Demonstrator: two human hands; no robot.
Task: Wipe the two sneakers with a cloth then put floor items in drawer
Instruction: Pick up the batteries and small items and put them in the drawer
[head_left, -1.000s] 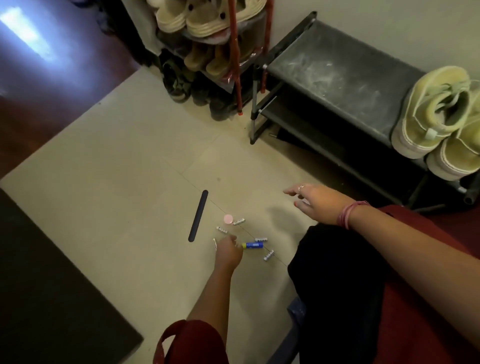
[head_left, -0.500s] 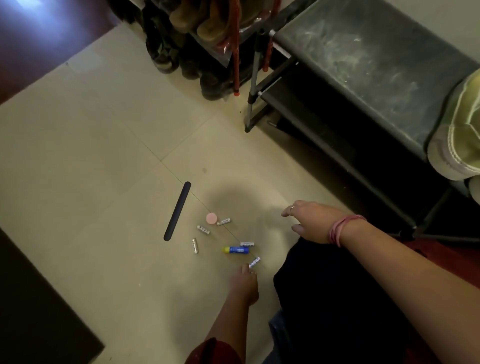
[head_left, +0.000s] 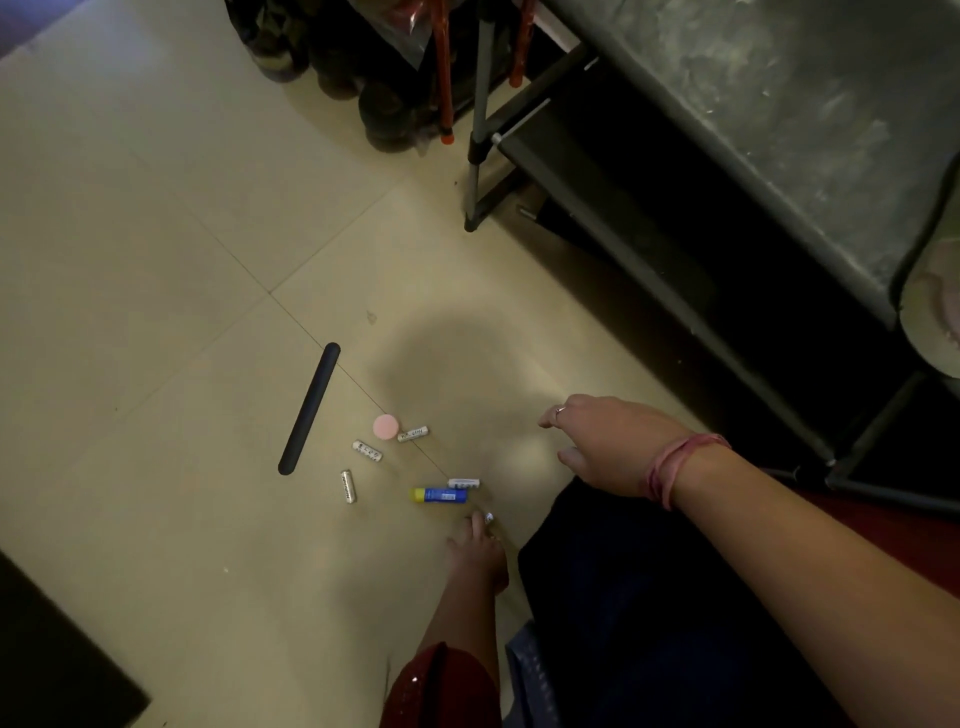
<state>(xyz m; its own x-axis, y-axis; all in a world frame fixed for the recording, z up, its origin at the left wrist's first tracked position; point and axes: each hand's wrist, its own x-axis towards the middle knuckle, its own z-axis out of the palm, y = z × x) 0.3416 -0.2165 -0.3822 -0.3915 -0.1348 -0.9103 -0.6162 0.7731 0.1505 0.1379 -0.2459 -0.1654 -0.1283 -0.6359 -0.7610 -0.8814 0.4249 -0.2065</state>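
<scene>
With most small items left on the floor (head_left: 156, 260), the left hand (head_left: 475, 551) pinched a battery (head_left: 488, 517) while the right hand (head_left: 608, 447) hovered slack-fingered and empty.

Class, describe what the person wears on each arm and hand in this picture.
The left arm has a dark red sleeve above the elbow. The right hand wears a finger ring, and pink bands circle the right wrist; its forearm is bare.

white batteries (head_left: 368, 450): dark print along each side, too small to read
blue tube (head_left: 441, 494): pale label just beyond the left fingers (head_left: 477, 522), print blurred, unreadable
readable text: none
</scene>
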